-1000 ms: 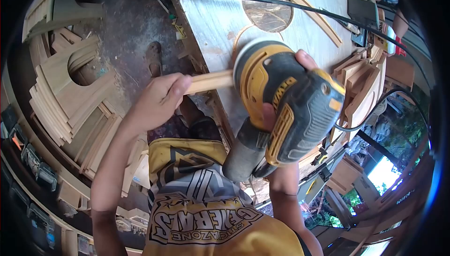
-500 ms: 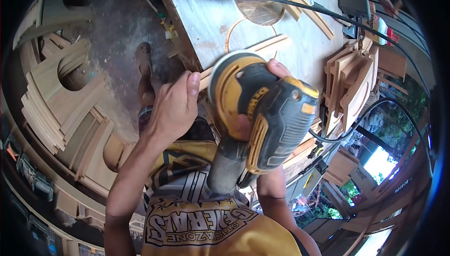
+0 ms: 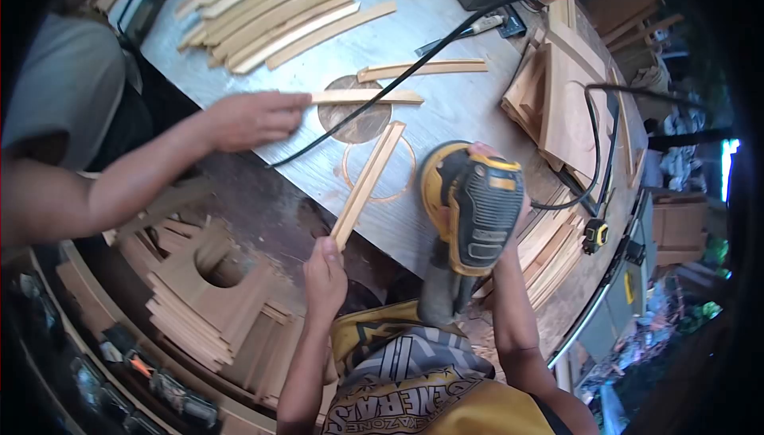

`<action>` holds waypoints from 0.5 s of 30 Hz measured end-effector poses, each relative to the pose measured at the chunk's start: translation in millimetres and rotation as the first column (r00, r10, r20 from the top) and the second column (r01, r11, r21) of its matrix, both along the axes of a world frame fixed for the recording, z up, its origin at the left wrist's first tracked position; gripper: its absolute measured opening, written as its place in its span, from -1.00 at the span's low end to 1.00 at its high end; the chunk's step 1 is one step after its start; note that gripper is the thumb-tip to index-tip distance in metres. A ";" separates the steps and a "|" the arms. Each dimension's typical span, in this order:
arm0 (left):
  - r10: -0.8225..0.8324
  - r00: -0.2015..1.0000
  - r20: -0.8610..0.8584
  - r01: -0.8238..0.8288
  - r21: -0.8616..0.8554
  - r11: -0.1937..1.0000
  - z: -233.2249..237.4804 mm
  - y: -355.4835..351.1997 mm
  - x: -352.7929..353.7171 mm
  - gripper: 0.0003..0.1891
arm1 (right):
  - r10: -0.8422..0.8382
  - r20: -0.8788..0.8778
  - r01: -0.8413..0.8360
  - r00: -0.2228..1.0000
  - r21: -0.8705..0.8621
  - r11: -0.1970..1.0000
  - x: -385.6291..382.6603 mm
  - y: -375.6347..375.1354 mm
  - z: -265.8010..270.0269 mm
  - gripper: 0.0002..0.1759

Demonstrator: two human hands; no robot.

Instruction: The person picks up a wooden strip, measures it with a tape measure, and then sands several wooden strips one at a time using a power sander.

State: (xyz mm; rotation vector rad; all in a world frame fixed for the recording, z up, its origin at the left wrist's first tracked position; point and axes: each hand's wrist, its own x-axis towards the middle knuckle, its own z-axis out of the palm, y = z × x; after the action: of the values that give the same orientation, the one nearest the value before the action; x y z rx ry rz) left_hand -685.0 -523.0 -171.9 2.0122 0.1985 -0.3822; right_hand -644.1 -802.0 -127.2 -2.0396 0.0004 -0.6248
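6 o'clock on my feed: mustard-yellow jersey (image 3: 422, 391) with black and grey-white angular graphics. Block lettering reads upside down to me, partly "GENERALS". Left arm (image 3: 306, 355), right arm (image 3: 513, 308) and left hand (image 3: 324, 276) bare.

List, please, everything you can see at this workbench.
workbench: one, grey top, centre
sander: one, yellow and black, near edge of the workbench
straight strip: one, pale wood, beside the sander
curved strips: one pile, roughly ten, pale wood, far left
cable: one, black, across the top
boards: one stack, brown, right edge
tape measure: one, yellow, right edge
cut-out boards: one stack, brown, floor at left
co-worker's hand: one, holding a thin strip
left hand: one, gripping the straight strip's near end
right hand: one, gripping the sander
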 end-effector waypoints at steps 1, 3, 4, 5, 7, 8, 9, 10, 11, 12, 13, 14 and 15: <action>-0.023 0.999 -0.025 0.023 -0.013 1.000 4.8 -2.7 1.6 -0.62 | -0.021 0.018 0.021 1.000 0.019 1.000 -2.7 -3.6 8.8 -0.29; -0.078 0.994 -0.078 0.079 0.007 0.997 16.7 -13.3 5.1 -0.61 | 0.049 0.065 -0.043 0.997 -0.099 0.994 -18.0 -10.2 29.3 -0.56; -0.099 0.984 -0.145 0.102 0.012 0.995 22.1 -18.6 6.1 -0.61 | -0.018 0.030 0.017 0.999 0.014 1.000 -28.3 -7.3 30.4 -0.56; -0.108 0.985 -0.132 0.113 0.029 0.993 20.3 -21.3 7.3 -0.61 | -0.030 0.045 0.028 0.999 0.030 0.999 -34.8 -6.3 31.2 -0.56; -0.294 0.943 -0.154 0.304 0.044 0.952 14.0 -24.0 5.0 -0.50 | -0.061 0.069 0.057 0.996 0.061 0.996 -48.9 -2.8 32.9 -0.60; -0.349 0.922 -0.167 0.370 0.120 0.921 19.1 -30.1 7.3 -0.48 | -0.075 0.034 0.069 0.997 0.143 0.987 -57.0 0.8 34.7 -0.62; -0.349 0.921 -0.172 0.373 0.137 0.918 24.0 -36.0 7.5 -0.48 | -0.079 0.034 0.072 0.996 0.160 0.984 -65.0 2.7 31.5 -0.62; -0.414 0.897 -0.156 0.443 0.328 0.834 28.8 -42.4 9.1 -0.48 | -0.063 0.042 0.046 0.997 0.326 0.944 -71.5 4.2 24.5 -0.63; -0.481 0.863 -0.154 0.487 0.505 0.713 34.0 -48.4 12.3 -0.47 | -0.051 0.054 0.019 0.997 0.480 0.877 -75.8 4.8 20.6 -0.63; -0.440 0.876 -0.197 0.476 0.503 0.722 49.3 -55.3 17.6 -0.43 | -0.071 0.058 0.047 0.996 0.341 0.939 -76.9 6.5 31.5 -0.64; -0.448 0.872 -0.200 0.483 0.511 0.711 51.1 -57.0 20.7 -0.43 | -0.082 0.059 0.056 0.995 0.351 0.935 -80.8 6.3 30.8 -0.64; -0.490 0.845 -0.213 0.516 0.563 0.646 53.0 -57.3 22.5 -0.41 | -0.091 0.025 0.077 0.996 0.343 0.936 -86.3 6.0 29.7 -0.64; -0.531 0.817 -0.227 0.543 0.611 0.575 55.8 -58.6 25.5 -0.39 | -0.101 -0.007 0.098 0.995 0.335 0.937 -91.0 5.5 28.9 -0.64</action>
State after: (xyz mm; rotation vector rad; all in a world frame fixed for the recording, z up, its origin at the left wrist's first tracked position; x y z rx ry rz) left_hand -659.5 -581.6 -116.0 2.7687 -0.3515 -0.8082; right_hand -735.1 -796.6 -98.2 -1.7137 0.1933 -0.6507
